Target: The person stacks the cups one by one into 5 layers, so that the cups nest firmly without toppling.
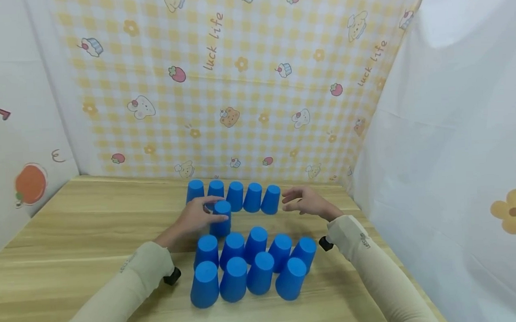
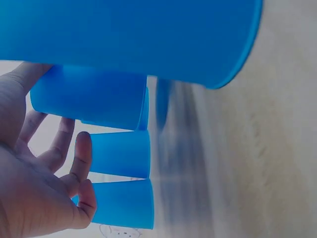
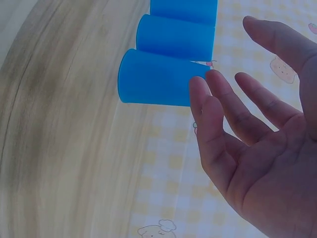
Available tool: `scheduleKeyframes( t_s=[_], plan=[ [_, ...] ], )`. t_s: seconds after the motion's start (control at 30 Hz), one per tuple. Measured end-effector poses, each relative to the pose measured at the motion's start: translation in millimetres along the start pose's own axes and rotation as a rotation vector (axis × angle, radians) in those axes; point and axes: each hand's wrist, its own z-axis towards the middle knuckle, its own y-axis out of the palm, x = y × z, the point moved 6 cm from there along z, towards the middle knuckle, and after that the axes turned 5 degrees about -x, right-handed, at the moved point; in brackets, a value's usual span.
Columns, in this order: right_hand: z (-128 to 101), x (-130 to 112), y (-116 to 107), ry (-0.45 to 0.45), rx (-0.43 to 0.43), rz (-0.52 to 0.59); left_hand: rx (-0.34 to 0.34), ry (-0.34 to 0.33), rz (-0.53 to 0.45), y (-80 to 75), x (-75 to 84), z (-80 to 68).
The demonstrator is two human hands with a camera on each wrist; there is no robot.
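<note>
Left hand (image 1: 195,216): thumb and fingers gripping 1 blue cup (image 1: 221,222).
Right hand (image 1: 306,202): loosely bent fingers, holding nothing, beside the back row (image 1: 235,198).
Blue cup: inverted, between the back row's 5 and 9 front cups (image 1: 259,274); bench (image 1: 92,226) contact unclear.
Handling: probably light, smooth, fairly stiff; best pinched around the narrow upper sides.

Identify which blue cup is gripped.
The lone cup between the back row and the two front rows: the left hand grips it; no hand holds the others.
</note>
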Motion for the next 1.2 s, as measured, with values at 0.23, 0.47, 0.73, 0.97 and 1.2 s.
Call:
scheduleKeyframes(
  t_s=[0.23,0.47,0.73,0.97,1.2],
  plan=[
    [-4.3,-0.8,-1.1,-0.024,-0.004,-0.015,0.044,-0.005,0.026,-12.1,3.2,1.1],
    [-7.5,-4.8,2.8,-0.030,-0.012,-0.017,0.087,-0.062,0.042,-23.0,2.5,2.3],
    [-12.7,-10.5,4.3,-0.048,-0.010,-0.033,0.160,-0.026,0.034,-38.8,11.7,6.1],
    [-16.8,-13.2,6.5,-0.060,-0.017,-0.031,0.180,-0.005,-0.002,-46.8,15.5,10.1],
    [-19.2,-13.3,10.9,-0.073,-0.046,-0.022,0.224,0.024,0.017,-58.9,20.7,16.4]
  ],
)
